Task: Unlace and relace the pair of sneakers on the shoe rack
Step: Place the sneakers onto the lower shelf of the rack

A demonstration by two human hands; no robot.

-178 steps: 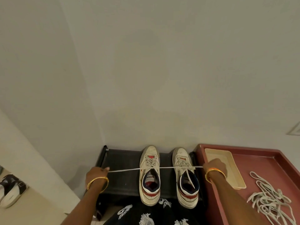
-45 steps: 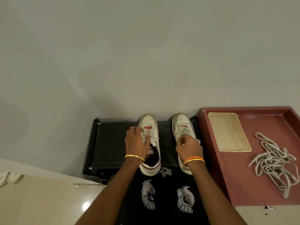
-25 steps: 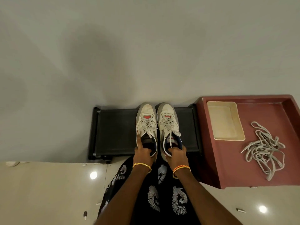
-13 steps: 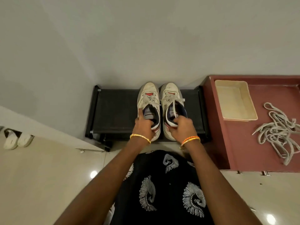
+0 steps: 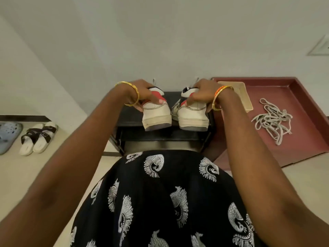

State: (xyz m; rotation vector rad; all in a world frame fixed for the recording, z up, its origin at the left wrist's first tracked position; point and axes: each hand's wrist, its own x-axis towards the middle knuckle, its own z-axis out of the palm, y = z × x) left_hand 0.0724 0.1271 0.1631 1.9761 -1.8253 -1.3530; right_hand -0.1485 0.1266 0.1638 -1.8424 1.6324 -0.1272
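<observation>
Gripping: left hand (image 5: 142,94) curled round left sneaker (image 5: 156,114) heel collar; right hand (image 5: 203,94) likewise clamped on right sneaker (image 5: 193,116). Both sneakers heel-outward above black shoe rack (image 5: 160,136); loose laces (image 5: 272,120) right of rack, on red tray (image 5: 302,97).

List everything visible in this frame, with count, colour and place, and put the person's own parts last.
Sneakers: 2, white with red and navy, heels toward the camera, gripped over the rack.
Shoe rack: 1, black, against the wall, centre.
Tray: 1, dark red, right of the rack.
Small tray: 1, cream, in the red tray's back left corner.
Loose laces: one tangled pile, off-white, on the red tray.
Sandals: 2, white with black straps, floor at left.
Clog: 1 in view, pale blue, far left edge.
Left hand: grips the left sneaker's heel; gold bangle.
Right hand: grips the right sneaker's heel; gold and orange bangles.
</observation>
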